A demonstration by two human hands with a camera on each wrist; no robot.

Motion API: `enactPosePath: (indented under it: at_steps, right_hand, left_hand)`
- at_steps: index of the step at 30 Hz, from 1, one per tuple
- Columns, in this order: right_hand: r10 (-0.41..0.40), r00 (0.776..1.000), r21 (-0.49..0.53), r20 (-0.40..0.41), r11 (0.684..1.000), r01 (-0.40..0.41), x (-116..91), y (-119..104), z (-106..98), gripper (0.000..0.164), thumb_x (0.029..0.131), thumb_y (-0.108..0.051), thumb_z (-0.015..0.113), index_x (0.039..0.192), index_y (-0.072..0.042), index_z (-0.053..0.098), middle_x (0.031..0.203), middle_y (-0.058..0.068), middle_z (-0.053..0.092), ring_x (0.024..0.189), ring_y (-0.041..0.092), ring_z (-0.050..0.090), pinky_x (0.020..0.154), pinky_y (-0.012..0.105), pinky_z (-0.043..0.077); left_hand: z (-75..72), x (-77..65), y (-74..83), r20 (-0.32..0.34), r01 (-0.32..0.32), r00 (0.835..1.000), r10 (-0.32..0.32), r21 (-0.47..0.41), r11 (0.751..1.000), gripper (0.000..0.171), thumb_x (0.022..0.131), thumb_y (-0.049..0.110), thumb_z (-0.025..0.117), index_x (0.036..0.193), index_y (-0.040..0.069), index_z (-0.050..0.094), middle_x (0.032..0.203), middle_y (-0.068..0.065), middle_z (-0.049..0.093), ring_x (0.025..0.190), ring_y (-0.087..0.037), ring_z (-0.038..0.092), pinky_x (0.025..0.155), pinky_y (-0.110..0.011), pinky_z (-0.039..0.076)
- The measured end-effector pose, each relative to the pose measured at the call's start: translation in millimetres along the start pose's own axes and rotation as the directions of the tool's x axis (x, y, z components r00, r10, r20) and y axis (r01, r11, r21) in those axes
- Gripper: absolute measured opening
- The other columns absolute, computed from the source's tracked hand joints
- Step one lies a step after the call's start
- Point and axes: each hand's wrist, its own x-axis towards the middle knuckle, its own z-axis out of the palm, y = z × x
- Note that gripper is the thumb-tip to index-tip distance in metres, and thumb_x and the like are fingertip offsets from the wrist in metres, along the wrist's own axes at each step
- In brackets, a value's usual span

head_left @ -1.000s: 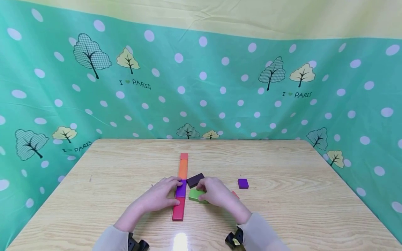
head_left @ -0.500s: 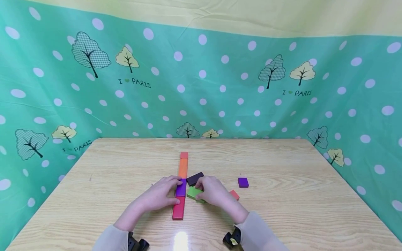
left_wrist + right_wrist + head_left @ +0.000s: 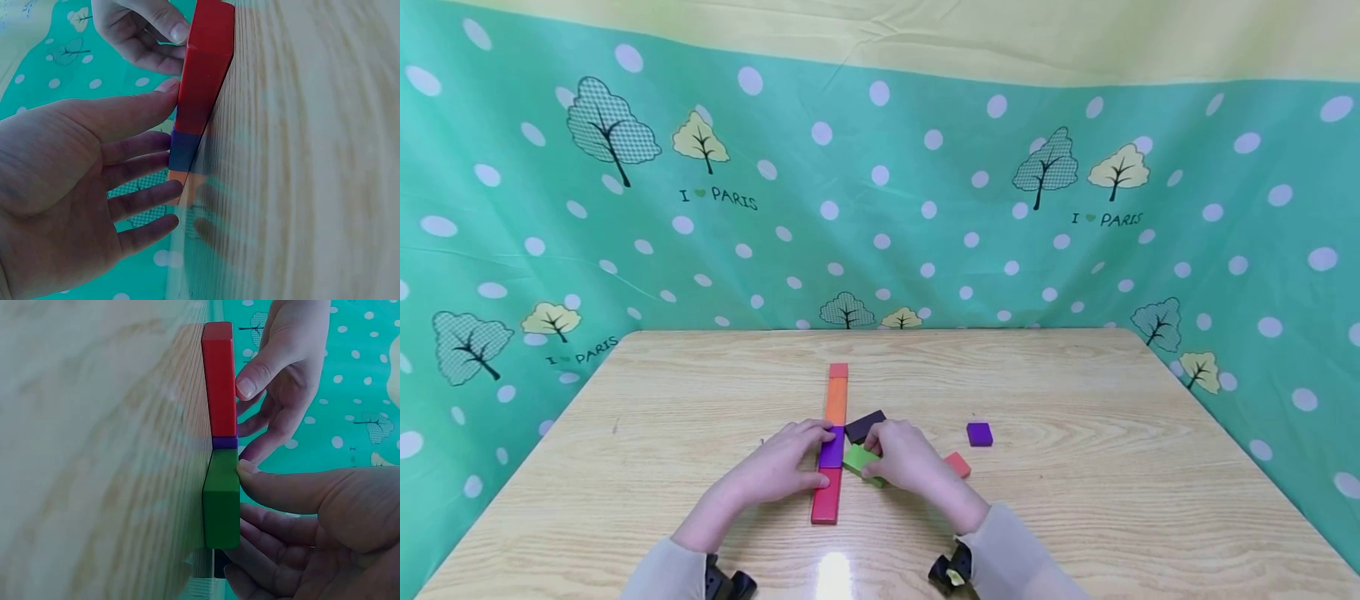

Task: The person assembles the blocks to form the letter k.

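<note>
- Counting blocks on the surface (image 3: 1075, 467), we find eight: four end to end, four loose to their right.
- In the row, near to far, we see one red block (image 3: 825, 504), one long purple block (image 3: 832, 454), one orange block (image 3: 836, 402), one small coral block (image 3: 838, 370).
- Of two hands, the left hand (image 3: 781, 467) touches red and purple, its grip loose; the right hand (image 3: 908, 457), its grip narrow, pinches the one green block (image 3: 858, 459) just beside the row.
- We cannot tell whether green meets purple.
- Partly hidden by the right hand: one black block (image 3: 862, 427), one loose coral block (image 3: 958, 464); one purple square (image 3: 980, 434) shows whole.
</note>
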Motion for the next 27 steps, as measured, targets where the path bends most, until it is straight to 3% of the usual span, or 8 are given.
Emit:
enactPosePath:
  at_steps: [27]
  right_hand:
    - [-0.019, 1.0, 0.018, -0.002, 1.0, 0.019, -1.4, 5.4, -4.8, 0.022, 0.074, -0.021, 0.074, 0.088, -0.007, 0.066, 0.074, -0.002, 0.057, 0.067, 0.007, 0.049, 0.059, 0.02, 0.042]
  left_hand:
    - [-0.4, -0.7, -0.7, -0.005, -0.009, 1.0, 0.009, -0.007, 1.0, 0.055, 0.077, 0.027, 0.071, 0.123, 0.003, 0.053, 0.135, -0.011, 0.045, 0.123, -0.033, 0.041, 0.101, -0.048, 0.036]
